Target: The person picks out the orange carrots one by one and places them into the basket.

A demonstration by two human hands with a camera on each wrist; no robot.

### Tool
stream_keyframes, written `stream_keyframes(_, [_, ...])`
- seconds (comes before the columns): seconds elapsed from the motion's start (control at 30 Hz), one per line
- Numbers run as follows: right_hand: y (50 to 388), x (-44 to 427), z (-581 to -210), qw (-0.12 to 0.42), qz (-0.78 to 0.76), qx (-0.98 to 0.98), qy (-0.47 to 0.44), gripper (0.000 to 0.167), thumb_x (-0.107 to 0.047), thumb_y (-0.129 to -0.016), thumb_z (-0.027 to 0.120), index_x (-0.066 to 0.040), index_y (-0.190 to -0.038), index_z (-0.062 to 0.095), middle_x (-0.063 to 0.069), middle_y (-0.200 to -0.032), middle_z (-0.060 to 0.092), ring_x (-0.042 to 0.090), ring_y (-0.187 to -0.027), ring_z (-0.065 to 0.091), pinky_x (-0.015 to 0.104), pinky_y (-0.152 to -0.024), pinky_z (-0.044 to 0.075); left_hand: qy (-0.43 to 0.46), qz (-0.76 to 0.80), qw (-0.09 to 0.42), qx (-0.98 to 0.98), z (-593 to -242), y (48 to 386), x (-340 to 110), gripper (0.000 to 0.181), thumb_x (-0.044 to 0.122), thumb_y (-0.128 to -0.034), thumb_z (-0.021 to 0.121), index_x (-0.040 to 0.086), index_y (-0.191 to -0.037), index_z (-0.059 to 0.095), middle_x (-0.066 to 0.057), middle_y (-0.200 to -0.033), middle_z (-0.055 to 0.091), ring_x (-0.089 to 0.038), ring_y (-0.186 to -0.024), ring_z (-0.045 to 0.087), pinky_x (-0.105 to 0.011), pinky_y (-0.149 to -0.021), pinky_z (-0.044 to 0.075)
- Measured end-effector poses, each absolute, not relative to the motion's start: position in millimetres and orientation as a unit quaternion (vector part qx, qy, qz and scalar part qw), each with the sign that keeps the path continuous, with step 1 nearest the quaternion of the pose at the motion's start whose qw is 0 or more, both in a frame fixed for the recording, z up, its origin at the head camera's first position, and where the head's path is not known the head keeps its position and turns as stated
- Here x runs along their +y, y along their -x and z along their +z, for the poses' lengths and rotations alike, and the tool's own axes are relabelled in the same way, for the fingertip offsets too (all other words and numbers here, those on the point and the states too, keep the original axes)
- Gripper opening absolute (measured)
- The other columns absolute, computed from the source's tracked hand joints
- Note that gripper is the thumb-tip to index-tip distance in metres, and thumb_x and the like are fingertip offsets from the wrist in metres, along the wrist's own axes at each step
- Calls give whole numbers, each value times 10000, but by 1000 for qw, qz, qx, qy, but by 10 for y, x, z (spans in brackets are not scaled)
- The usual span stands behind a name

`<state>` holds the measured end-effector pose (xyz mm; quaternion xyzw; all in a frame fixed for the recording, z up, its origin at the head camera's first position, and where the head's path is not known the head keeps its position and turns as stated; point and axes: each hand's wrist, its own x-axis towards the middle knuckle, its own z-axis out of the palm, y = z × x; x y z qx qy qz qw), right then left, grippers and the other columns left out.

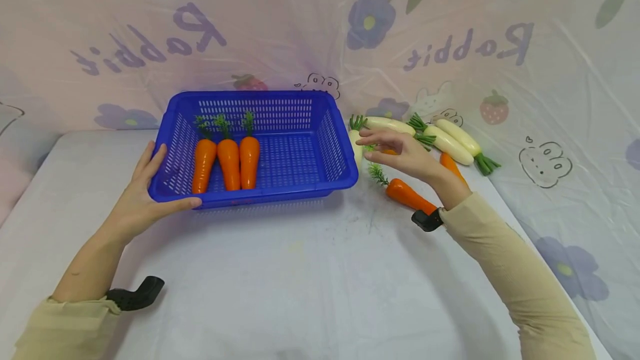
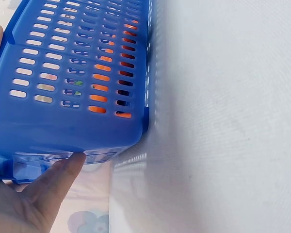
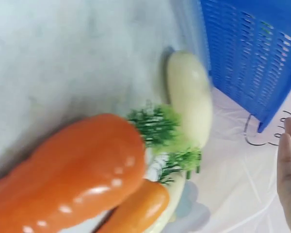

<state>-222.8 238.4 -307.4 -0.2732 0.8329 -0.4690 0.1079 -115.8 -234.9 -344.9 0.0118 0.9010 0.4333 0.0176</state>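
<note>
Your left hand [image 1: 136, 200] gripped the basket [image 1: 280, 190] at left; your empty, loose-fingered right hand [image 1: 409, 155], dipping low, could have rolled the near-right carrot [image 1: 407, 195].

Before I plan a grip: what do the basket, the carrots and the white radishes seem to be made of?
Basket: blue moulded plastic by its look, semi-gloss, with regular slots through its walls.
Carrots: probably plastic or coated foam; glossy, with bright highlights and synthetic-looking green tops.
White radishes: likely similar artificial material, smooth with a softer sheen, though the look alone doesn't settle it.
</note>
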Motion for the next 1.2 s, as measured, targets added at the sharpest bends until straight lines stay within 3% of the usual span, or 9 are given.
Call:
stream_keyframes(0.17, [2223, 2453, -3179, 116, -468, 834, 268, 344, -133, -926, 623, -56, -1261, 626, 99, -1446, 466, 253, -1370, 381, 535, -1149, 278, -9, 430, 18, 903, -3456, 1171, -2356, 1126, 348, -785, 779, 334, -1528, -67, 50, -1591, -228, -450, -1442, -137, -776, -1036, 49])
stream_keyframes(0.47, [2199, 2580, -3348, 90, -462, 842, 265, 328, -106, -927, 615, -42, -1248, 635, 169, -1447, 456, 265, -1354, 400, 538, -1118, 320, -11, 436, 12, 900, -3453, 1151, -2367, 1115, 352, -784, 778, 374, -1520, -59, 101, -1585, -226, -417, -1450, -153, -780, -1030, 26])
stream_keyframes(0.8, [2125, 2737, -3490, 111, -431, 869, 217, 356, -237, -932, 625, -151, -1277, 630, 76, -1491, 419, 249, -1393, 340, 598, -1132, 253, -12, 434, 10, 901, -3460, 1158, -2361, 1114, 351, -784, 779, 364, -1524, -54, 87, -1589, -220, -417, -1451, -149, -774, -1037, 26])
stream_keyframes(1.0, [2094, 2811, -3549, 116, -424, 872, 215, 366, -234, -926, 632, -138, -1280, 631, 61, -1508, 395, 253, -1425, 281, 620, -1138, 204, -14, 436, 11, 900, -3455, 1155, -2358, 1113, 347, -786, 777, 360, -1524, -56, 87, -1589, -222, -407, -1452, -156, -773, -1038, 20])
stream_keyframes(1.2, [2081, 2895, -3623, 125, -423, 871, 215, 382, -224, -929, 630, -124, -1297, 612, 90, -1512, 384, 295, -1403, 323, 621, -1127, 237, -15, 436, 10, 900, -3451, 1153, -2356, 1115, 340, -787, 777, 347, -1527, -57, 84, -1589, -222, -407, -1452, -157, -768, -1044, 18])
